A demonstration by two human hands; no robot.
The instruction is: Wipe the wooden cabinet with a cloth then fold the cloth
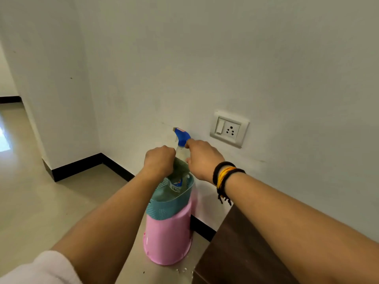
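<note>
My left hand (159,159) is closed on a green cloth (178,171) that hangs into a teal perforated basket (166,210). My right hand (202,158) grips the neck of a spray bottle (182,136) with a blue trigger head, standing in the same basket. The dark brown wooden cabinet (235,253) shows at the lower right, partly hidden under my right forearm.
The basket rests on an upturned pink bucket (167,238) on the beige floor next to the cabinet. A white wall with a switch and socket plate (229,129) is right behind. White specks (183,270) lie on the floor by the bucket. A doorway opens at far left.
</note>
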